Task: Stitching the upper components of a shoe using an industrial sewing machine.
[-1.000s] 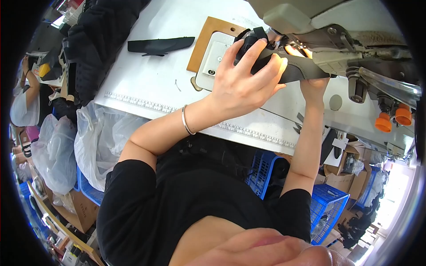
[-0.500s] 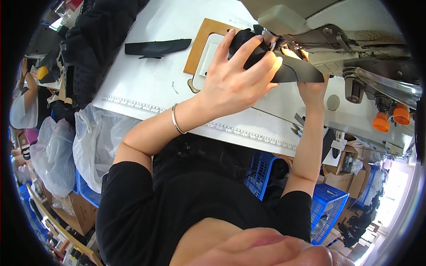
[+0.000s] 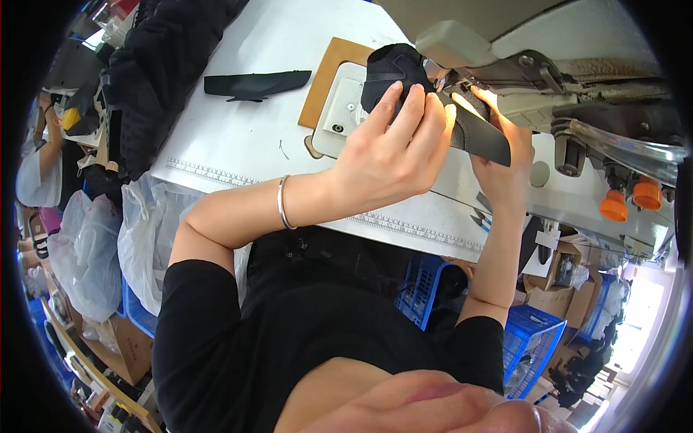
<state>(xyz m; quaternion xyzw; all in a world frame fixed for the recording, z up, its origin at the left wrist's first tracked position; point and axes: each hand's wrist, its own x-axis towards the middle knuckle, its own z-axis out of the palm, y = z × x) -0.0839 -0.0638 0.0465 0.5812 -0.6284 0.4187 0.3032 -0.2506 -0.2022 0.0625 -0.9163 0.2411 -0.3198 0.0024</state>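
Observation:
A black shoe upper (image 3: 392,71) with stitched seams and a smooth strip lies under the lit needle area of the sewing machine (image 3: 451,45). My left hand (image 3: 393,148) is closed on its near edge, fingertips pressed against the black material just left of the needle area. On the right, my right hand (image 3: 504,162) grips the same upper from behind and below, fingers around the strip end. The machine head hides part of the piece and the needle tip. Left of the machine, a long flat black piece (image 3: 256,84) lies by itself on the white table (image 3: 253,43).
A tan board (image 3: 323,86) frames the machine's light plate. Scissors (image 3: 480,219) lie near the table's ruled front edge. Dark material (image 3: 155,79) is heaped at the left, above plastic bags (image 3: 86,252). Blue crates (image 3: 534,339) stand below right. Farther left, another person's arm (image 3: 52,137) shows.
The shoe upper has turned: its rounded part shows more to the left, and the strip end now tilts downward. My right hand has shifted, showing more of its fingers; my left hand has lowered slightly.

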